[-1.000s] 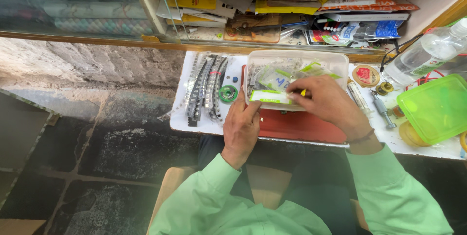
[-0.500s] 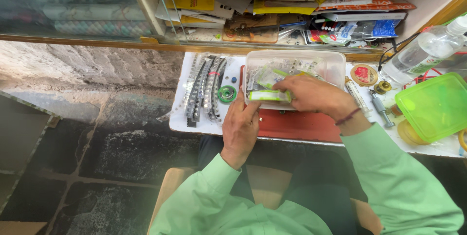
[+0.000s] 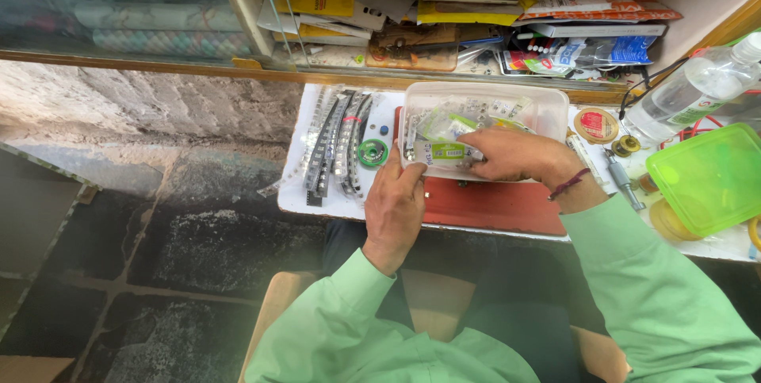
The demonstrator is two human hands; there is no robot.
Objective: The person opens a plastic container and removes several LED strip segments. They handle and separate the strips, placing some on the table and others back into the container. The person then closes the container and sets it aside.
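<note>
Head view: both hands (image 3: 394,207) (image 3: 514,155) hold green-labelled packet (image 3: 444,152) over white tub (image 3: 547,109).

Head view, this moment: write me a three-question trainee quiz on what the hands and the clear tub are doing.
1. True or false: the right hand reaches into the clear plastic tub.
2. Which thing lies right of the tub? A) green lid B) green solder spool C) component strips
3. Fill in: the left hand rests at the tub's near ____ corner.

Key:
1. True; its fingers are on a small green-labelled packet inside.
2. A; the spool and strips lie to the tub's left on the white tray.
3. Left.
</note>
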